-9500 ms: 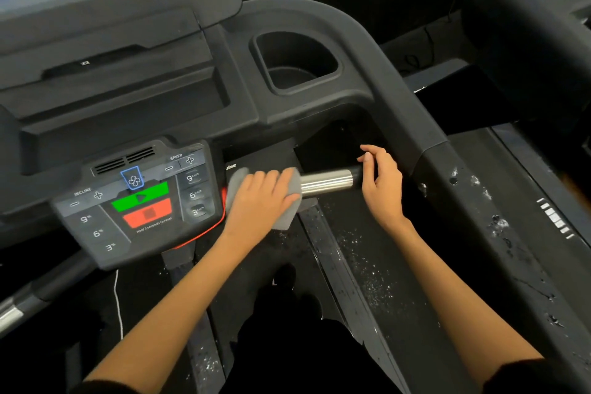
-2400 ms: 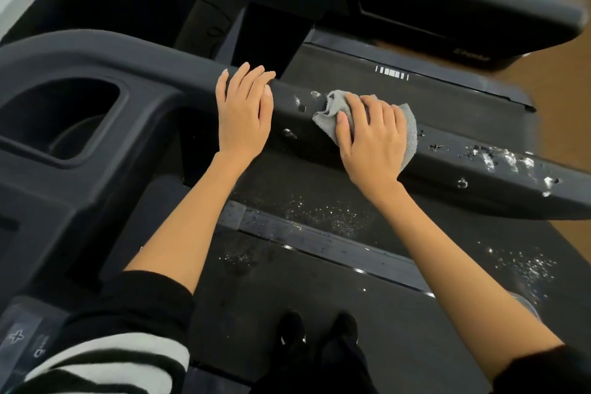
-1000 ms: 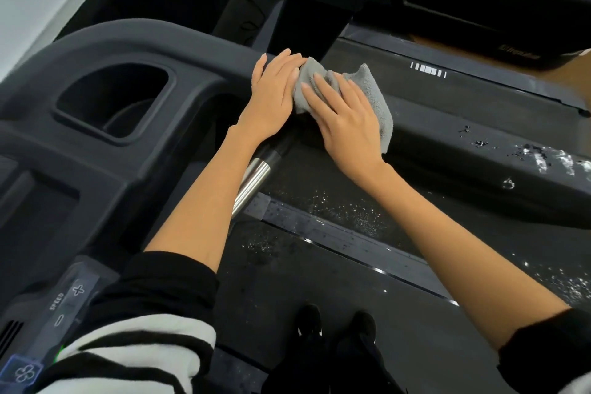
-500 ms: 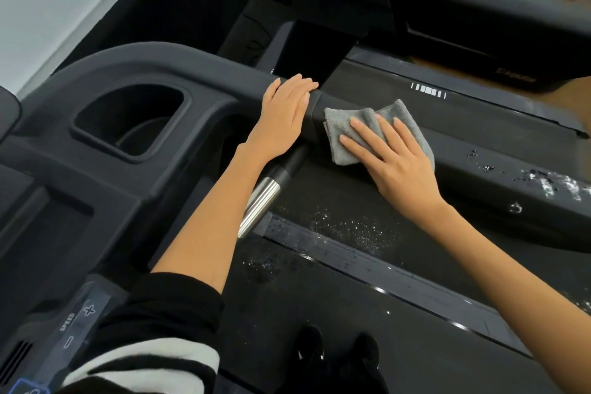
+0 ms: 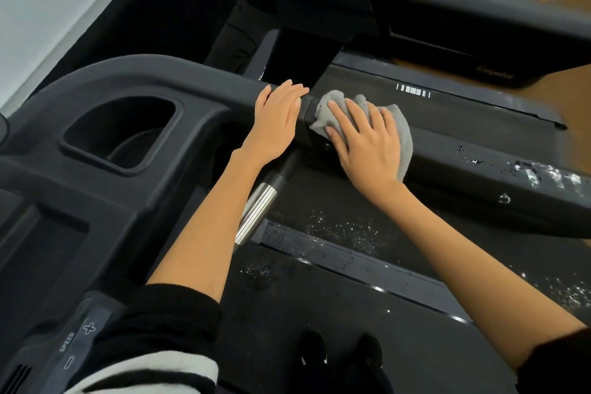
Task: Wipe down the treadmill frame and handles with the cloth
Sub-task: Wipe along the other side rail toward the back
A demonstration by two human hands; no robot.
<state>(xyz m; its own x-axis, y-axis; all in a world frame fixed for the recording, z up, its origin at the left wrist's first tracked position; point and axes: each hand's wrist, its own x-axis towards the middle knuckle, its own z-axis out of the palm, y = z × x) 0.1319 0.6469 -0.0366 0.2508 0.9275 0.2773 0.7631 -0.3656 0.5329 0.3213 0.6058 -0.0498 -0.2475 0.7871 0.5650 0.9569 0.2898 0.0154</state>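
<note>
- You stand on a dark treadmill belt in a gym, beside a pale wall, with another machine beyond.
- Your right hand lies flat, fingers spread, pressing a grey cloth onto the black side handrail, near where it meets the console frame.
- Your left hand rests open and empty on the frame, just beside the cloth.
- The rail under and beside the cloth looks clean; white flecks farther along, to your right, remain to be wiped, as does speckling on the deck.
- A silver grip bar passes partly under your left arm; the rail's far end is cut off.
</note>
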